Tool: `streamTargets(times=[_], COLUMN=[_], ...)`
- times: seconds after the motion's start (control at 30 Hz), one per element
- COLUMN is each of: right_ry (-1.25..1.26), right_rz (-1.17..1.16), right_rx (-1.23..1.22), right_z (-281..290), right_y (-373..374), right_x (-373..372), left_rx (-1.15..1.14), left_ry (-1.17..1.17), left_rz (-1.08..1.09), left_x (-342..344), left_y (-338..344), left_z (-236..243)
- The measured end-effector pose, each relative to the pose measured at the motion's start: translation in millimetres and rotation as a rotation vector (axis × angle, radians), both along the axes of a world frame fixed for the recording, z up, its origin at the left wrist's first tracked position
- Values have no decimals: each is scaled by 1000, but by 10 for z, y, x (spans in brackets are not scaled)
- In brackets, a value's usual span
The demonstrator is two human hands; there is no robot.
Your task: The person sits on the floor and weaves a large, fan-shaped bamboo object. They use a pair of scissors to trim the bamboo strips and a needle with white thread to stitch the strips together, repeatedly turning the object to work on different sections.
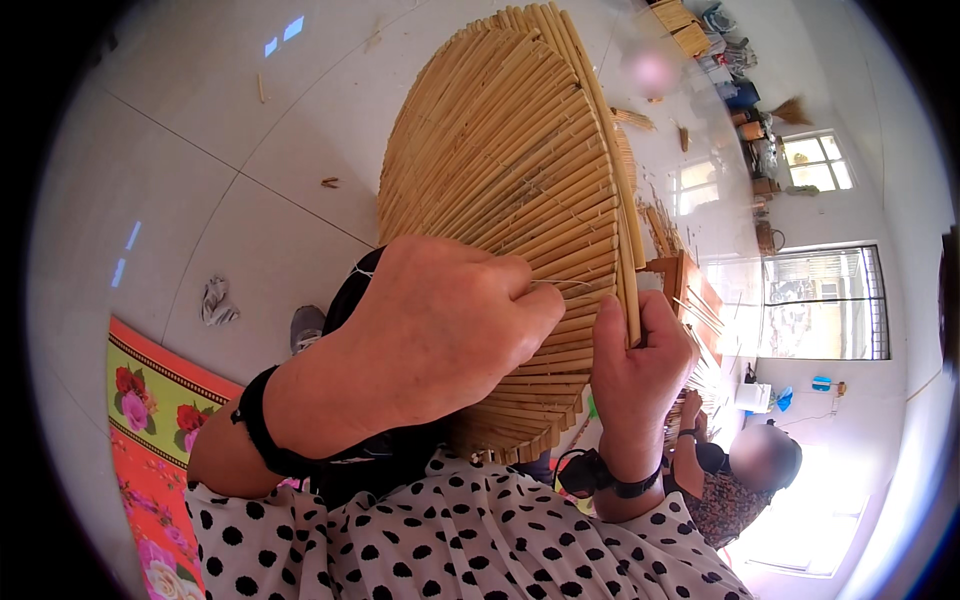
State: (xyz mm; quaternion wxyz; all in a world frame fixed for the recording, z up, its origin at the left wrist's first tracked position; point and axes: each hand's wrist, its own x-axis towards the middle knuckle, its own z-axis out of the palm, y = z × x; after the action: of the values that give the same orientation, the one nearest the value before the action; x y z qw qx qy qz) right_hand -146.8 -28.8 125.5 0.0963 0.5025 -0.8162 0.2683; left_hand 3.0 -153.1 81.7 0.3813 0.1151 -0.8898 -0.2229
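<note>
A large curved panel of straw-coloured reed stalks [510,170], bound side by side with thin thread, rests over my lap. My left hand [430,320] is closed above its near part, thumb and forefinger pinched together. A pale thread [565,283] runs from that pinch across the stalks toward the panel's right edge. At this edge my right hand [645,345] grips the rim, its thumb on top and its fingers curled round the outer side. Long stalks [600,120] lie along the right edge and end at this grip. The fingertips of my left hand are partly hidden.
A floral mat [150,430] covers the floor at lower left, near a crumpled cloth [218,300]. Loose reeds [660,235] are scattered to the right beside a wooden table [690,285] bearing more stalks. Another person [730,480] sits at lower right, one hand at the reeds.
</note>
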Motion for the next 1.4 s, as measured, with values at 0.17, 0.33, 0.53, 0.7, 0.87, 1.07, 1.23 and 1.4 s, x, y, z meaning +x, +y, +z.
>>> streamTargets(times=[0.17,0.33,0.53,0.7,0.87,1.07,1.23,1.4], right_ry=[2,10,50,112,124,-158,-511,-677], right_rz=[-1,0,10,49,101,341,627,855], right_rx=[-12,-13,-13,-19,-72,-229,-228,-349], right_z=[-8,-12,-20,-47,-58,-158,-397,-633], right_y=[-13,-7,4,-29,-44,5,200,169], right_x=[7,5,7,27,81,226,293,478], left_rx=[-9,-70,-132,-146,-181,-89,163,243], left_ry=[-9,6,1,-34,-117,-207,-267,-377], left_rz=[-3,8,-10,3,22,78,92,161], left_x=[3,1,-43,-66,34,306,589,949], left_y=[-12,-29,-28,-12,-39,-20,26,80], left_z=[-4,31,111,133,250,306,320,342])
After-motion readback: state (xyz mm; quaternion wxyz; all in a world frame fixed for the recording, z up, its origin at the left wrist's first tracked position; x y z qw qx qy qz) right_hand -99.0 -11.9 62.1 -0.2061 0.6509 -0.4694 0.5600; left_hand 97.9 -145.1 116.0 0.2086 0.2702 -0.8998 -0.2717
